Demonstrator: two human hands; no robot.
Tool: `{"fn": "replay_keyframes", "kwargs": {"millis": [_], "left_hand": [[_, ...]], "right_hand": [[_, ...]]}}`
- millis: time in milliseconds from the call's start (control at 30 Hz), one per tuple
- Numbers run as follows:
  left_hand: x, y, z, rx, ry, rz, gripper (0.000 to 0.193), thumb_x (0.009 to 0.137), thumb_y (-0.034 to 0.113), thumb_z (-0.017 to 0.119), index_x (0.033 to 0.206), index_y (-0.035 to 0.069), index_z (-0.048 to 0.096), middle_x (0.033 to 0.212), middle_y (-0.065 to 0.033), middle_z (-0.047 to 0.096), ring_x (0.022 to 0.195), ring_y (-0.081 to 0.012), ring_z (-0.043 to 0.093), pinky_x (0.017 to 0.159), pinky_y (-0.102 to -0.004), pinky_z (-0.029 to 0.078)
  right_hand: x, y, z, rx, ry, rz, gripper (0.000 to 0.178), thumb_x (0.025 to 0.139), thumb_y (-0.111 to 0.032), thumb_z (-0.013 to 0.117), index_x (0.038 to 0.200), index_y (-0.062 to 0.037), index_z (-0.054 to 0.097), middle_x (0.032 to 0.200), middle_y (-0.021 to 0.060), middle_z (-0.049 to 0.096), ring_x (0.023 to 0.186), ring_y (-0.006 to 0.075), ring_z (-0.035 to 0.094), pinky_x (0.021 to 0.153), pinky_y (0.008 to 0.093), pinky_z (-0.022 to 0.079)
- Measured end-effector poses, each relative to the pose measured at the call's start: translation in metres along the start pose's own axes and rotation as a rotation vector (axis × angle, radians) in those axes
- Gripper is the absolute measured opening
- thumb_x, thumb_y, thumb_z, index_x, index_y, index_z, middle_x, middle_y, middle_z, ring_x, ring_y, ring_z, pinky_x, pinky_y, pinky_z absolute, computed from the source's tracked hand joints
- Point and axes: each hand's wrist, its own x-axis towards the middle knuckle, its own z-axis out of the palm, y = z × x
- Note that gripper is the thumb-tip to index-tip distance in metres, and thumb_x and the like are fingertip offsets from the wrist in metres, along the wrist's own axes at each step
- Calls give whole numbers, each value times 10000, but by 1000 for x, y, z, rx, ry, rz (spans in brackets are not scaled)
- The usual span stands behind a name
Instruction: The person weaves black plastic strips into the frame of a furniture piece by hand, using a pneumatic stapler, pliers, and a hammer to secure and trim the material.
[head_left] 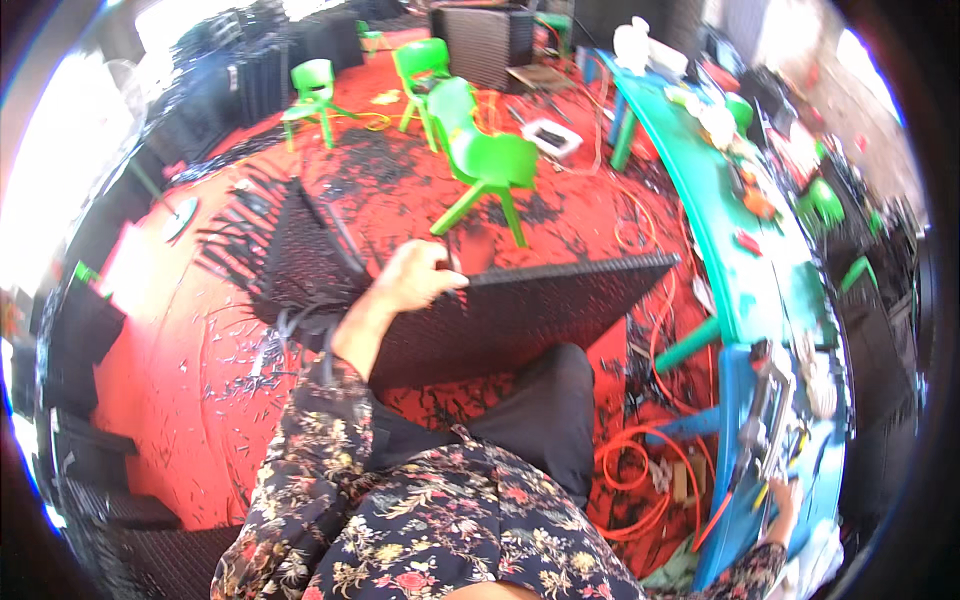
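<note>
A black woven panel (510, 320) leans across in front of my legs, its top edge tilted up to the right. My left hand (415, 277) is closed on that top edge near its left end. To the left of it, a second woven section (305, 245) fans out into loose black strips (235, 225). Far to the right, my right hand (785, 505) rests over the blue table (735, 440), its fingers curled beside a yellow-handled tool (798, 445). What those fingers hold is too small to make out. A grey metal tool (765, 405) lies just beyond them.
Several green chairs (490, 155) stand ahead on the red floor (170, 400), which is littered with black scraps. A green table (700, 190) carrying clutter adjoins the blue one. An orange hose (625, 440) coils beside my right leg. Stacked dark woven pieces (220, 80) line the left.
</note>
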Motion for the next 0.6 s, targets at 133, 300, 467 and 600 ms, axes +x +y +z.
{"fn": "replay_keyframes", "kwargs": {"millis": [133, 300, 467, 600], "left_hand": [[-3, 1, 11, 41, 64, 7, 294, 714, 304, 719, 768, 19, 668, 707, -172, 640, 716, -311, 655, 656, -391, 495], [-8, 7, 15, 82, 68, 63, 287, 711, 298, 712, 789, 28, 651, 764, -188, 635, 806, -365, 630, 691, -438, 478], [-12, 11, 17, 118, 126, 96, 274, 690, 254, 735, 807, 24, 643, 776, -175, 641, 798, -349, 634, 703, -422, 479], [-18, 13, 15, 171, 179, 95, 238, 683, 209, 757, 814, 41, 652, 788, -146, 660, 778, -310, 653, 693, -375, 495]], "right_hand": [[5, -2, 10, -39, 47, 66, 844, 671, -427, 755, 1227, 143, 475, 1182, 273, 577, 1114, 383, 552, 949, 419, 442], [-49, -44, -46, 108, 168, 263, 576, 735, -358, 651, 1165, 15, 563, 1105, 217, 625, 1042, 391, 583, 892, 460, 466], [-21, -41, -72, 8, 526, 243, 537, 925, -423, 450, 1268, -20, 534, 1211, 206, 590, 1100, 373, 564, 923, 455, 435], [40, -108, -89, 476, 662, -276, 451, 896, -250, 536, 1276, -9, 512, 1202, 215, 592, 1104, 346, 571, 901, 413, 440]]}}
